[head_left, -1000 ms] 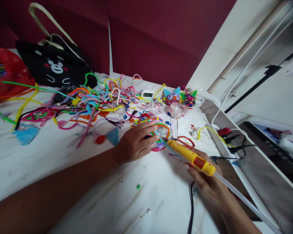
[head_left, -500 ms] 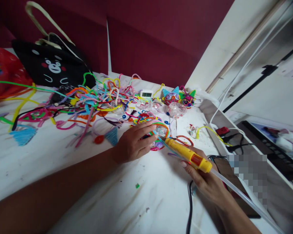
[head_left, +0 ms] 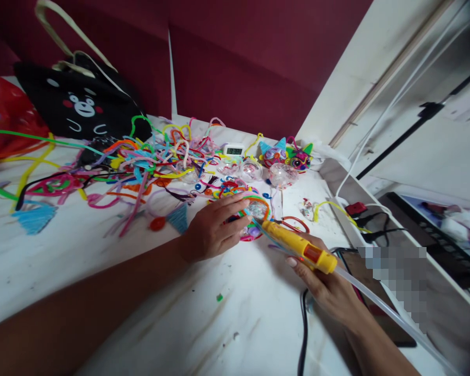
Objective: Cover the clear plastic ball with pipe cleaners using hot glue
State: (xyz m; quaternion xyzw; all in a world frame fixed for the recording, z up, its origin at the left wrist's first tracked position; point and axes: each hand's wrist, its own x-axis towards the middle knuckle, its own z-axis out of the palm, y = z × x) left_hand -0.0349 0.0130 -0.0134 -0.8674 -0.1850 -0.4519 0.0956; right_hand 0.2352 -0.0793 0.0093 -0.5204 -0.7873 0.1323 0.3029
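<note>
My right hand (head_left: pixel 325 284) is closed around a yellow hot glue gun (head_left: pixel 293 243), which has a long clear glue stick (head_left: pixel 387 310) running out of its back end. The gun's nozzle points left, at a colourful piece made of bent pipe cleaners (head_left: pixel 263 199) with orange, green and pink loops. With its fingers pressed on that pipe-cleaner piece, my left hand (head_left: pixel 217 227) holds it against the table. A thin blue strand lies between the fingers and the nozzle. Part of the piece is hidden under my left fingers.
Loose pipe cleaners (head_left: pixel 152 156) heap up at the back left, before a black bag (head_left: pixel 82 107). A small digital clock (head_left: pixel 233 150), clear plastic balls (head_left: pixel 284 176) and two decorated animal faces (head_left: pixel 274 152) stand behind. Red-handled scissors (head_left: pixel 295 224), a black cable (head_left: pixel 304 334) and a dark tablet (head_left: pixel 366 274) lie right.
The whole view has shifted very slightly. Both hands, the glue gun and the pipe-cleaner piece stay nearly where they were.
</note>
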